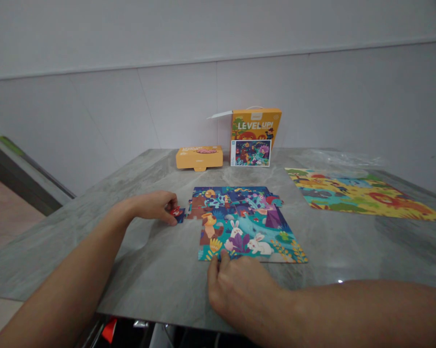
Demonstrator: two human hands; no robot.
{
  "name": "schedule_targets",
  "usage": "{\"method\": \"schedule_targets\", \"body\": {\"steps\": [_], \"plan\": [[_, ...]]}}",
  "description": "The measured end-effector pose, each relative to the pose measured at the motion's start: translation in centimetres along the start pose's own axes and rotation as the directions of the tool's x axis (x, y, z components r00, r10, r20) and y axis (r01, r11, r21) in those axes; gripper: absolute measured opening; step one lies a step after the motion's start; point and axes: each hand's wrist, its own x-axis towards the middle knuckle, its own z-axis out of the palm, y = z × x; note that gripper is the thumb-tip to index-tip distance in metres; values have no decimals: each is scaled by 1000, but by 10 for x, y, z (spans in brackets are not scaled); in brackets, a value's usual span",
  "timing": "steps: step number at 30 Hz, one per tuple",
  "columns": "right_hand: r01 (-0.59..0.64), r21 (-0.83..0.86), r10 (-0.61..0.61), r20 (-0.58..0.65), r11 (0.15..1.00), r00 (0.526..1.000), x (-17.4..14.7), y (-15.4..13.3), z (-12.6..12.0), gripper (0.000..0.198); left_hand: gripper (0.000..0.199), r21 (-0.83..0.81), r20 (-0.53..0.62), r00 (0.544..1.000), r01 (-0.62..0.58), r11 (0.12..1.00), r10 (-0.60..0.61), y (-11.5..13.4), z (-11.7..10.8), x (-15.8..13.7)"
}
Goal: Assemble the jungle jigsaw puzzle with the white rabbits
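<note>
A partly joined jigsaw puzzle [239, 222] of night-forest animals lies flat on the grey marbled table [160, 275]. Left of it, my left hand [156, 207] pinches a small dark blue and red puzzle piece [180, 215], which sits apart from the joined part. My right hand [245, 285] rests at the puzzle's near edge, fingertips touching the lower border below the white rabbits. Its fingers are curled, and whatever may be under them is hidden.
At the back stand an upright yellow "Level Up!" box [256, 125], a picture card [250, 153] leaning on it, and a low yellow box [199, 158]. To the right lies a yellow animal puzzle [356, 193], with clear plastic wrap [341, 158] behind it.
</note>
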Motion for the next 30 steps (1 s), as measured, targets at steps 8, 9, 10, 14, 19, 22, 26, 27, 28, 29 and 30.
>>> {"method": "schedule_targets", "body": {"steps": [8,9,10,14,19,22,26,27,28,29,30], "plan": [[7,-14,-7,12,1000,1000,0,1,1,20,44,-13,-65,997,-50,999,49,1,3,10],[4,-19,-4,8,1000,1000,0,1,1,20,44,-22,-58,997,-51,998,50,1,3,10],[1,-23,-1,8,1000,1000,0,1,2,21,43,-30,-51,998,-49,998,48,1,3,10],[9,-30,-8,8,1000,1000,-1,0,2,22,42,4,-99,989,-106,994,106,2,0,8],[-32,-42,33,14,999,999,0,1,0,26,24,-6,-100,938,-333,943,331,3,0,9],[-29,-31,30,17,999,999,1,1,1,24,16,-26,-101,941,-326,945,322,2,4,13],[-22,-39,22,-3,999,1000,1,0,2,23,12,-14,-107,940,-327,945,324,2,6,15],[-20,-42,19,-9,999,1000,1,0,2,23,13,-10,-109,939,-330,944,327,3,6,15],[-20,-44,19,-11,999,1000,1,0,3,22,15,-8,-110,938,-332,943,329,4,6,14],[-24,-46,24,-10,999,1000,1,0,3,22,17,-4,-112,936,-336,942,333,5,6,14],[-31,-48,31,-8,998,999,1,0,3,22,19,-1,-113,935,-339,941,337,5,5,13]]}}
